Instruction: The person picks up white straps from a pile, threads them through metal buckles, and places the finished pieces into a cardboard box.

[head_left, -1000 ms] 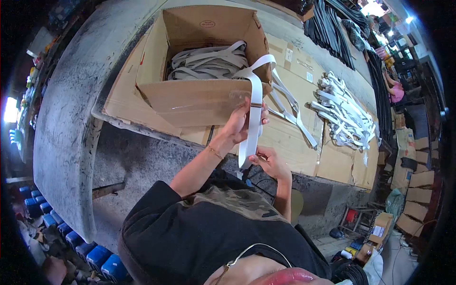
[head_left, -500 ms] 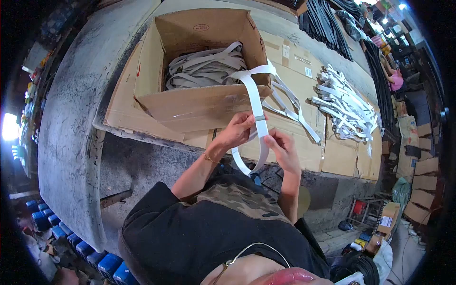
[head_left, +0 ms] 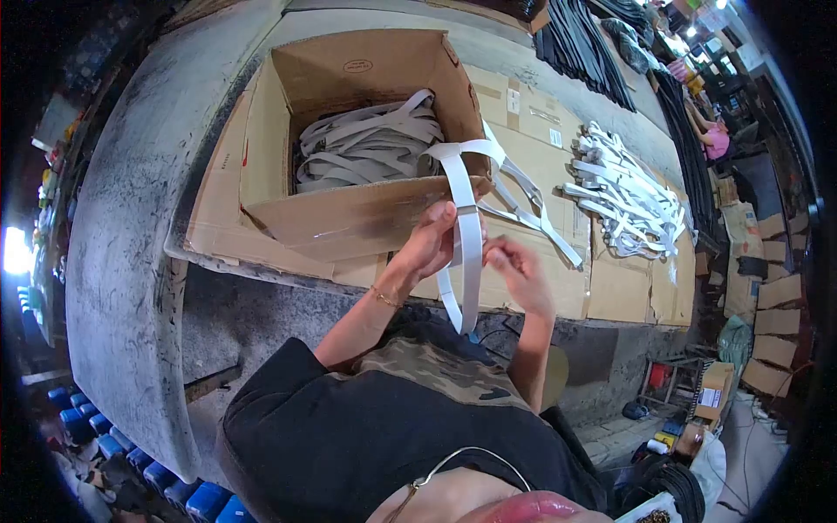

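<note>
My left hand (head_left: 427, 241) is closed round a white elastic strap (head_left: 470, 261) just below a small slider buckle (head_left: 468, 209). The strap hangs in a loop below my hand, and its upper part drapes over the right wall of the cardboard box (head_left: 323, 222). My right hand (head_left: 523, 277), slightly blurred, is just right of the loop. Its fingers are curled and pinched together; what they hold, if anything, is too small to make out. Inside the box lies a tangled heap of greyish-white straps (head_left: 370, 144).
A pile of white straps (head_left: 628, 196) lies on flattened cardboard (head_left: 549, 275) to the right. Black straps (head_left: 584, 52) hang over the table's far side. Blue containers (head_left: 161, 478) stand on the floor at left. A person in pink (head_left: 717, 141) is at far right.
My right hand has come off the loop's front band and sits beside it. The loop has turned narrower and hangs slightly lower, while my left hand keeps its hold near the buckle.
</note>
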### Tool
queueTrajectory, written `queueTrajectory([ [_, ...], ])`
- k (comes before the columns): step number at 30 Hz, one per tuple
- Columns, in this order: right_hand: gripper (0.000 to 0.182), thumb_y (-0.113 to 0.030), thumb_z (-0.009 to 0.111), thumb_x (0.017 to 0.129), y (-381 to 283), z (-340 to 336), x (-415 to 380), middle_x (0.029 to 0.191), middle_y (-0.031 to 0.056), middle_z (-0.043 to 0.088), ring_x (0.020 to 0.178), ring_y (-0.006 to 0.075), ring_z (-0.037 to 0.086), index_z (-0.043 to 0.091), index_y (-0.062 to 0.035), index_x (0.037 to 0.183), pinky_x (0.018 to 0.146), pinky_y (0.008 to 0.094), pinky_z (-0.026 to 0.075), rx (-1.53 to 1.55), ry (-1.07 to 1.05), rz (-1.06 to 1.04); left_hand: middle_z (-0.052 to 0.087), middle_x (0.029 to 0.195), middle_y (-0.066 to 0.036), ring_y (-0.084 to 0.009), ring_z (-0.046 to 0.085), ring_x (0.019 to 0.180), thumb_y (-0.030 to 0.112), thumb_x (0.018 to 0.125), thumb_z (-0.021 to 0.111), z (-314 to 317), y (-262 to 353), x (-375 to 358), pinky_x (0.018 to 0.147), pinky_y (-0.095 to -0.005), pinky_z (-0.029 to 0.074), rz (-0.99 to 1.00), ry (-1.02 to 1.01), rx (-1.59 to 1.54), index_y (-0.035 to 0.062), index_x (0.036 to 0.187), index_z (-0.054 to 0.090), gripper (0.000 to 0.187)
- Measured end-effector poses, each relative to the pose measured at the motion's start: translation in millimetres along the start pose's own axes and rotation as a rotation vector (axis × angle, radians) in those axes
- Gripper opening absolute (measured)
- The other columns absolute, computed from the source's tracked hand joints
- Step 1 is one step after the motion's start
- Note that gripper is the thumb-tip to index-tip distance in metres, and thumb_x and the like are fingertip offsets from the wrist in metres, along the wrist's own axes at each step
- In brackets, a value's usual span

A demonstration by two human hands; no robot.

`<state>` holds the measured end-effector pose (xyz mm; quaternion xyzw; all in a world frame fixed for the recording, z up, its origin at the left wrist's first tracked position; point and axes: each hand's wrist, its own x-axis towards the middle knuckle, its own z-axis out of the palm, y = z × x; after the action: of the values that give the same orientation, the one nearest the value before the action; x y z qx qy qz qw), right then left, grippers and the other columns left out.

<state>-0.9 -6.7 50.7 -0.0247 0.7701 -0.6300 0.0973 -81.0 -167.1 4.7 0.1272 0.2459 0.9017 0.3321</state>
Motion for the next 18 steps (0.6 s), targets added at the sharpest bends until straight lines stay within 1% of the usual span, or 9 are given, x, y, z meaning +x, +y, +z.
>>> queueTrajectory([
  [2, 0.015, -0.015, 0.056, 0.092, -2.0, 2.9, 14.8, 0.084, 0.0012, 0.06, 0.081, 0.0066, 0.055, 0.06, 0.0001, 0.091, 0.075, 0.0204, 0.042, 0.197, 0.281, -0.027, 0.061, 0.094, -0.012, -0.0231, 0.06, 0.089, 0.044, 0.091, 0.051, 2.9, -2.0, -0.6, 0.079, -0.0318, 0.049, 0.027, -0.073, -0.034, 0.0018, 0.101, 0.054, 0.043],
  [4, 0.017, -0.015, 0.056, 0.092, 1.4, 6.5, 27.0, 0.088, 0.0027, 0.062, 0.083, 0.0088, 0.057, 0.06, 0.0012, 0.097, 0.076, 0.0221, 0.044, 0.128, 0.337, 0.0, 0.061, 0.094, -0.01, -0.0188, 0.06, 0.088, 0.036, 0.093, 0.051, 11.3, -5.1, -2.7, 0.08, -0.0294, 0.049, 0.199, 0.2, 0.191, 0.001, 0.102, 0.054, 0.036],
  [5, 0.016, -0.014, 0.058, 0.091, 1.6, 11.2, 33.2, 0.086, 0.0017, 0.061, 0.082, 0.0074, 0.055, 0.06, 0.0008, 0.098, 0.073, 0.0214, 0.043, 0.152, 0.377, -0.032, 0.061, 0.094, -0.01, -0.0188, 0.06, 0.088, 0.036, 0.093, 0.051, 7.3, -6.7, -1.0, 0.08, -0.0294, 0.049, 0.198, 0.204, 0.194, 0.001, 0.102, 0.054, 0.036],
  [7, 0.017, -0.012, 0.06, 0.09, 1.7, 19.0, 40.8, 0.085, 0.0009, 0.061, 0.081, 0.0065, 0.055, 0.06, 0.0012, 0.101, 0.07, 0.02, 0.043, 0.254, 0.45, -0.112, 0.061, 0.097, -0.006, -0.0098, 0.056, 0.084, 0.029, 0.093, 0.055, -5.2, -10.4, -1.8, 0.075, -0.0245, 0.045, 0.28, 0.249, 0.401, -0.0012, 0.107, 0.053, 0.033],
  [10, 0.016, -0.011, 0.06, 0.089, -9.1, 19.7, 44.0, 0.086, 0.0013, 0.061, 0.08, 0.0064, 0.055, 0.06, 0.0013, 0.099, 0.069, 0.0195, 0.043, 0.183, 0.329, -0.079, 0.061, 0.094, -0.003, -0.0071, 0.053, 0.082, 0.025, 0.094, 0.055, -5.4, -10.8, -8.2, 0.072, -0.0228, 0.043, 0.325, 0.356, 0.489, -0.0007, 0.101, 0.057, 0.027],
  [12, 0.014, -0.01, 0.061, 0.088, -1.8, 20.4, 49.7, 0.088, 0.0019, 0.061, 0.079, 0.006, 0.055, 0.062, 0.0008, 0.098, 0.067, 0.0196, 0.044, 0.119, 0.337, -0.089, 0.061, 0.095, -0.003, -0.0073, 0.054, 0.085, 0.023, 0.094, 0.054, 0.6, -14.7, -10.8, 0.075, -0.0231, 0.044, 0.325, 0.41, 0.454, -0.001, 0.103, 0.057, 0.026],
  [14, 0.012, -0.009, 0.061, 0.088, -1.1, 23.1, 54.5, 0.083, 0.0012, 0.06, 0.074, 0.0055, 0.054, 0.062, 0.0005, 0.096, 0.064, 0.0198, 0.043, 0.162, 0.357, -0.107, 0.062, 0.096, -0.003, -0.0075, 0.055, 0.087, 0.021, 0.095, 0.053, 4.6, -12.6, -12.8, 0.078, -0.0233, 0.044, 0.335, 0.467, 0.415, -0.0013, 0.106, 0.057, 0.025],
  [16, 0.013, -0.009, 0.061, 0.088, 2.4, 24.6, 56.6, 0.08, 0.0008, 0.06, 0.072, 0.0055, 0.053, 0.062, 0.0006, 0.096, 0.063, 0.0198, 0.042, 0.142, 0.356, -0.151, 0.062, 0.097, -0.003, -0.0073, 0.055, 0.089, 0.019, 0.094, 0.055, 6.8, -4.7, -16.6, 0.077, -0.0215, 0.044, 0.254, 0.533, 0.637, -0.0017, 0.107, 0.058, 0.025],
  [18, 0.014, -0.01, 0.061, 0.088, 2.8, 27.7, 55.8, 0.077, 0.0005, 0.059, 0.07, 0.0055, 0.052, 0.062, 0.0007, 0.097, 0.062, 0.0197, 0.042, 0.122, 0.354, -0.186, 0.062, 0.097, -0.003, -0.0072, 0.055, 0.088, 0.017, 0.093, 0.056, 15.3, 3.3, -20.8, 0.076, -0.0207, 0.044, 0.271, 0.49, 0.648, -0.0022, 0.108, 0.058, 0.024],
])
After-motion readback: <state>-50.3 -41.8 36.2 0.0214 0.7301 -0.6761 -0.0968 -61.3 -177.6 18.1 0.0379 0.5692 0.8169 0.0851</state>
